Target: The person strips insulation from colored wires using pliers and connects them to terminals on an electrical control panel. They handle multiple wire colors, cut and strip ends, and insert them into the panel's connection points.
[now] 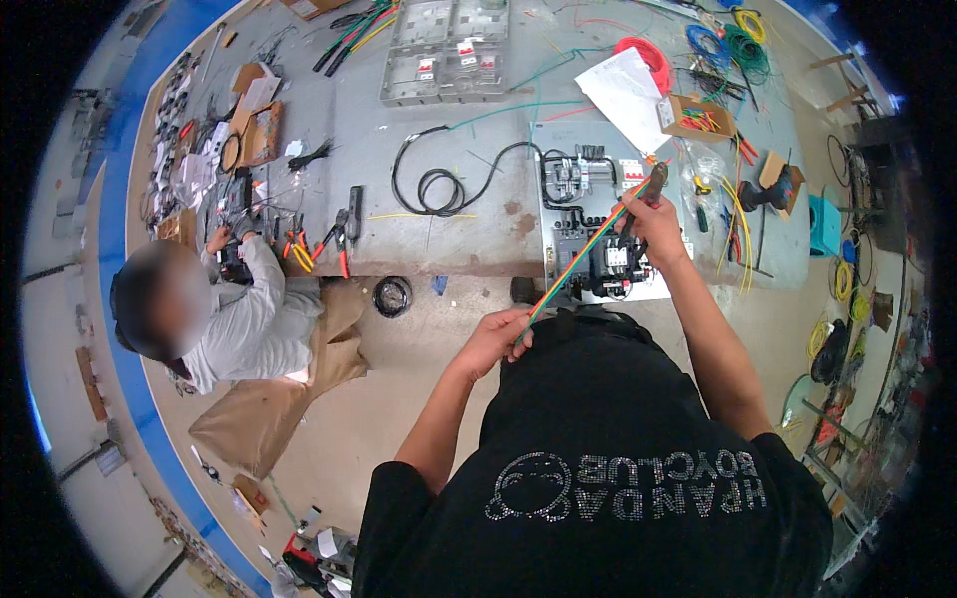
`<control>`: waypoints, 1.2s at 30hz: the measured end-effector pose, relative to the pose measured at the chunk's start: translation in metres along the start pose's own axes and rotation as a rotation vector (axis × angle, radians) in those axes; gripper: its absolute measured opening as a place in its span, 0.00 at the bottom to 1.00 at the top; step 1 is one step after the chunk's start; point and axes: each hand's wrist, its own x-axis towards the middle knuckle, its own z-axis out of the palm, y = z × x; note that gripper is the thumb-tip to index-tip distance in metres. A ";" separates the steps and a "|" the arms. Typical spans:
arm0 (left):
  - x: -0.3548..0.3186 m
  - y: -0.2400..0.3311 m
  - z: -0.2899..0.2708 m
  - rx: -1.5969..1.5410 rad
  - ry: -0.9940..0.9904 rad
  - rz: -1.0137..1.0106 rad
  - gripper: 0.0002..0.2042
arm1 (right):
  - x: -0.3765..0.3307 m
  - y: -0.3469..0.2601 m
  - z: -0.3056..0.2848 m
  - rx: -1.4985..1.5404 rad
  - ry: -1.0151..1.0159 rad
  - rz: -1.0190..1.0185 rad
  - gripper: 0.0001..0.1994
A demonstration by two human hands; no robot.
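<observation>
A bundle of coloured wires (pixel 583 254), red, yellow, green and blue, runs taut between my two hands. My left hand (pixel 495 336) pinches its lower end near my chest. My right hand (pixel 653 221) holds the upper end together with a hand tool (pixel 650 187) whose dark jaws point up. Under my right hand lies a white mounting panel (pixel 653 289) with black breakers and contactors wired with black cable.
The grey workbench (pixel 469 229) carries a black cable coil (pixel 439 184), pliers (pixel 339 239), grey enclosures (pixel 444 50), wire coils (pixel 648 55), a paper sheet (pixel 628 95) and a cordless drill (pixel 773 194). Another person (pixel 229 309) sits at the left, working at the bench.
</observation>
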 end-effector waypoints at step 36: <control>0.198 -0.116 -0.175 -0.170 0.441 -0.091 0.07 | -0.113 0.087 -0.106 -0.007 0.387 0.221 0.16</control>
